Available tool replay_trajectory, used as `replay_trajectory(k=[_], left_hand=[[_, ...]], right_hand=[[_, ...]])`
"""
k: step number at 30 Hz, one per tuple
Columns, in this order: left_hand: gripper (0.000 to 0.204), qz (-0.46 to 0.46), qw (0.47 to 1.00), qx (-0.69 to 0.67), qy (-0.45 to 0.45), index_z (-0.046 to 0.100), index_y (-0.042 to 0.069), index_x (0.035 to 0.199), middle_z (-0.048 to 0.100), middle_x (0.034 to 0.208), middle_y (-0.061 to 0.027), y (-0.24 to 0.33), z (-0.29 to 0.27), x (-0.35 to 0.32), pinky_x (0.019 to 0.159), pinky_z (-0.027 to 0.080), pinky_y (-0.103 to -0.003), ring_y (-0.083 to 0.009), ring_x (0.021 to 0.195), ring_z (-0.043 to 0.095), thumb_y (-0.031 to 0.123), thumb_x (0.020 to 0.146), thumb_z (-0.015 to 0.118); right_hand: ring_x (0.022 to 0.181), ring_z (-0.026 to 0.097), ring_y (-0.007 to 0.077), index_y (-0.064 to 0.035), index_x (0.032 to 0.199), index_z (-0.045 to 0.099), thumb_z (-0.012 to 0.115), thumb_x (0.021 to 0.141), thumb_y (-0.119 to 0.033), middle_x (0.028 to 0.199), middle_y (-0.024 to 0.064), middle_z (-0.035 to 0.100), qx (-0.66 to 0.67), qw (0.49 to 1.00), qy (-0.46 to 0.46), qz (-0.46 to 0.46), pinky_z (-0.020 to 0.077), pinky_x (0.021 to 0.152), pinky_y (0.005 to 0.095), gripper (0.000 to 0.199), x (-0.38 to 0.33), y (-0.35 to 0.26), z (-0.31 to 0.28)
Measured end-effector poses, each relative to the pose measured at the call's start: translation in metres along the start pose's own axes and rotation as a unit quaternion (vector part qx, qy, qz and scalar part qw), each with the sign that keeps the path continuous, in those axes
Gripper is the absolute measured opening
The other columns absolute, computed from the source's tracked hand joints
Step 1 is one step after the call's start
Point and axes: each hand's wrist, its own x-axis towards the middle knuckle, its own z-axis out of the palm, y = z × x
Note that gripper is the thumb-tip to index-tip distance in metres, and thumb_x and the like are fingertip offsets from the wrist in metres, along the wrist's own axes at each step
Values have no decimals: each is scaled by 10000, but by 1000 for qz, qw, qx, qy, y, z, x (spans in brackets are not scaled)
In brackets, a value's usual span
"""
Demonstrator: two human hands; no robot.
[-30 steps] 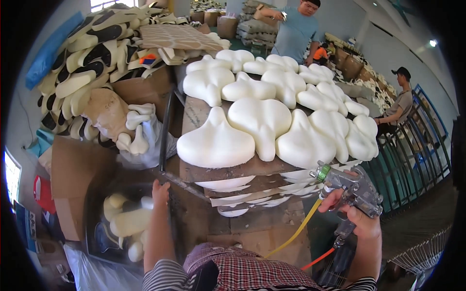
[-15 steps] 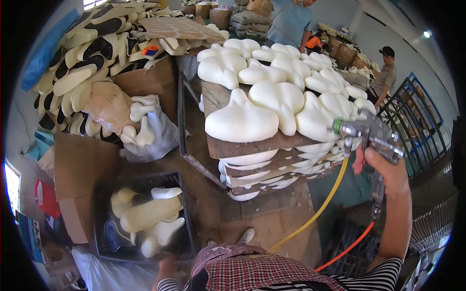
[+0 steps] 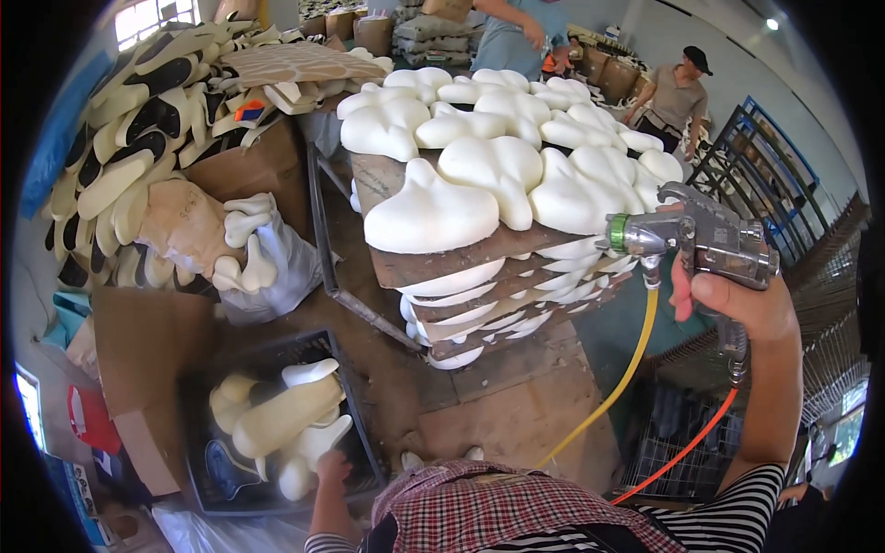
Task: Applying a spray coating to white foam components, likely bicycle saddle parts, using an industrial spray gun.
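Observation:
My right hand (image 3: 733, 300) is closed round the grip of a metal spray gun (image 3: 701, 241) with a green ring near its nozzle. The nozzle points left, toward the front of a stack of boards bearing saddle-shaped white foam pads (image 3: 431, 210). A yellow hose (image 3: 622, 387) and an orange hose (image 3: 684, 447) hang from the gun. Low on the left, my left hand (image 3: 334, 467) is at the right side of a black crate (image 3: 364, 452), beside a white foam piece (image 3: 309, 449). Its fingers are small and smeared. Longer cream foam pieces (image 3: 290, 415) lie in the crate.
A metal frame (image 3: 373, 313) stands between the crate and the stack. Cardboard boxes (image 3: 147, 355), a plastic bag (image 3: 281, 276) of foam pieces and a heap of foam pads (image 3: 115, 184) fill the left. Two people (image 3: 678, 97) (image 3: 516, 37) are beyond the stack.
My left hand has moved up and forward to the crate's foam pieces. The view has shifted, and the spray gun appears a little larger, still in my right hand. A person behind the stack has moved.

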Motion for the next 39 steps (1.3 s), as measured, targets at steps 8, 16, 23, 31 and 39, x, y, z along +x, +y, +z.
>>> replay_trajectory(k=[8,16,23,31,39], left_hand=[[235,69,938,326,-90,748,154,819,713,879,-93,-88,3,61,762,539,-410,-285,889,683,342,681,716],[253,127,924,352,-73,740,133,823,702,887,-98,-77,26,65,753,537,-416,-308,878,675,340,680,715],[132,139,957,235,-92,711,115,750,682,796,-92,-68,56,60,680,532,-430,-293,780,679,218,683,758],[105,86,976,199,-1,675,72,783,635,676,-46,-6,98,-15,590,518,-356,-203,626,630,176,797,671],[375,758,623,-51,-186,602,-35,1098,596,1114,-150,348,233,-317,930,439,-382,-254,1062,557,120,777,719]], right_hand=[[658,612,138,13,951,629,693,819,-165,695,58,632,11,999,-29,-39,477,644,278,231,-14,5,-30],[666,618,143,18,933,630,693,821,-133,728,69,641,3,999,8,-46,490,639,276,199,-16,11,-50],[658,631,160,26,971,626,713,796,-108,735,73,640,15,999,-11,-49,493,634,282,237,-19,29,-69],[653,615,125,28,1047,612,706,809,-97,741,58,643,60,994,-73,-60,502,599,257,285,-17,30,-71],[721,648,131,21,1103,581,710,836,-228,831,69,680,-36,994,-94,32,520,682,288,387,36,68,-52]])
